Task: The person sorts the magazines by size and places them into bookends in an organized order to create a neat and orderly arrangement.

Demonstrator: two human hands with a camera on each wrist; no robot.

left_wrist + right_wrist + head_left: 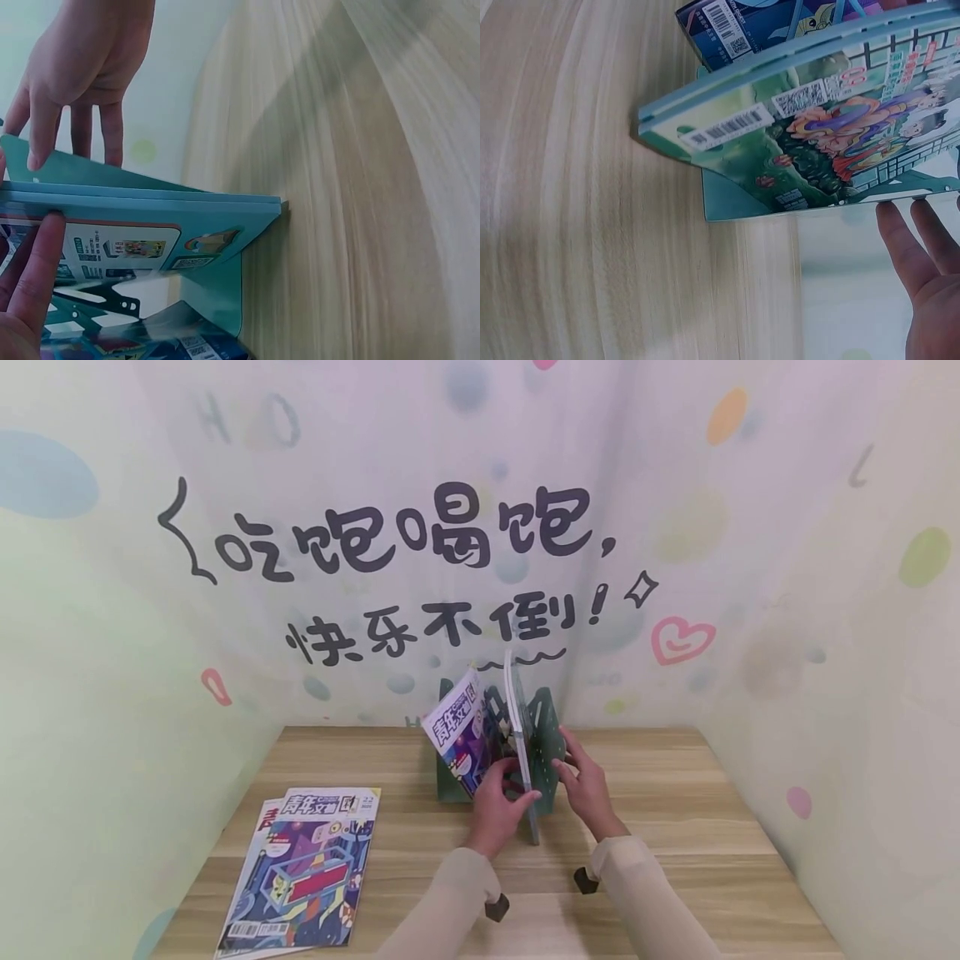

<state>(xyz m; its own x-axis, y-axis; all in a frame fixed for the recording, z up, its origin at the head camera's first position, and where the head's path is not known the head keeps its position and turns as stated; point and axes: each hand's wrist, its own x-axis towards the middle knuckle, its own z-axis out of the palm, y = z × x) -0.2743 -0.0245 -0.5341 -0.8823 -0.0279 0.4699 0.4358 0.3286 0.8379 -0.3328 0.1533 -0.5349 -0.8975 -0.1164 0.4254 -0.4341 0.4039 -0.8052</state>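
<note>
My left hand [501,810] pinches upright magazines [517,718] at their near edge, thumb on the right side and fingers on the left. They stand in a green perforated magazine rack [551,747], their lower corner jutting out in front. A colourful illustrated cover with a barcode [731,129] faces right. My right hand [588,789] holds the rack's right wall, with fingertips [889,217] on its outer face and the thumb at its front edge. Another magazine with a purple and blue cover [457,727] leans to the left inside the rack.
Overlapping magazines [315,868] lie flat on the left of the wooden table [637,877]. A printed fabric wall [787,568] rises behind the table, with side walls at left and right. Small black pieces [497,907] show at both sleeve cuffs.
</note>
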